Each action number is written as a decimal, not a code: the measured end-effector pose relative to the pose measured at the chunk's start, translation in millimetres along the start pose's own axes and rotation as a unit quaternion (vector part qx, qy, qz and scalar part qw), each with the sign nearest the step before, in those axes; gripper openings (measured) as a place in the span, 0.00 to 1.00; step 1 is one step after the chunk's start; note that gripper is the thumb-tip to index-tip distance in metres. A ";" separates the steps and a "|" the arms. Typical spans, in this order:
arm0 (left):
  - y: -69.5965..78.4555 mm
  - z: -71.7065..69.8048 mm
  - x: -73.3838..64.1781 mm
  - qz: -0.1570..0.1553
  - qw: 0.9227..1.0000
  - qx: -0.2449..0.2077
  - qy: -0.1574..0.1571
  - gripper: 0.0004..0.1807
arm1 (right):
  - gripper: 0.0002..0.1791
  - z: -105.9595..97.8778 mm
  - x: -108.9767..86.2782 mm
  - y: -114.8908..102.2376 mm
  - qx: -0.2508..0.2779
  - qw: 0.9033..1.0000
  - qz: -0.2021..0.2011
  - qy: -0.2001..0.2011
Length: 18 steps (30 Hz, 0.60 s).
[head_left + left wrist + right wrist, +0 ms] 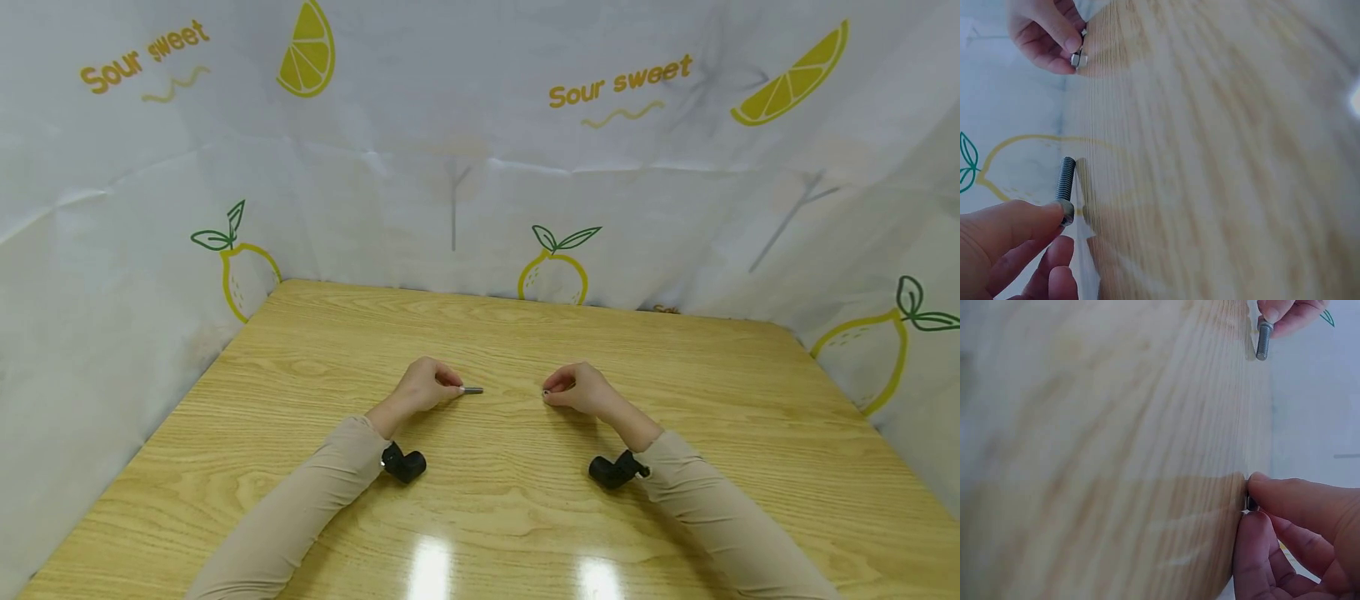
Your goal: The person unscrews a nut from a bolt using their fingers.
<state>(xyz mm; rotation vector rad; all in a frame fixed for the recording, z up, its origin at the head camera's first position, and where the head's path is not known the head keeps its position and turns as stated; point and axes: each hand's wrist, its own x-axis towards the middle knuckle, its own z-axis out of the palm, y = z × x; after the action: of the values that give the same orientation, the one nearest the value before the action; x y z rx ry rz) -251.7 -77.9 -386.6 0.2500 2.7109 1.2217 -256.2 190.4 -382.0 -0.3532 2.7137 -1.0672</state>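
Note:
My left hand [424, 386] pinches a metal bolt [1066, 181] by its head between thumb and fingers. The threaded shank points toward the other hand. A small metal nut [1078, 60] is between the thumb and fingertips of my right hand [585, 391]; in the right wrist view those fingers hide most of it. Both hands are low over the wooden table, and a gap separates the bolt from the nut.
The wooden table [495, 517] spreads around both hands. A white curtain [412, 200] with lemon prints hangs along its back and sides. Black wrist-camera mounts [405, 465] stick out inward from both sleeves.

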 end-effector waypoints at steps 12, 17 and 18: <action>1.8 -1.3 -1.5 0.009 1.000 0.018 0.005 0.06 | 0.12 -0.6 1.7 1.8 0.013 1.000 0.009 -0.001; 1.6 -1.4 -1.7 0.002 1.000 0.013 0.003 0.08 | 0.13 -2.1 1.0 2.1 0.027 1.000 0.015 -0.006; 1.4 -1.4 -1.6 -0.001 1.000 0.012 0.003 0.08 | 0.13 -2.4 0.7 2.0 0.030 0.999 0.016 -0.008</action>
<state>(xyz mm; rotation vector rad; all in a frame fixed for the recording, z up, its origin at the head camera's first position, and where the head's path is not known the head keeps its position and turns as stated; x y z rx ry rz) -250.4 -78.4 -384.5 0.2483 2.7308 1.1924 -257.8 193.2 -381.8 -0.3051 2.6588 -1.1288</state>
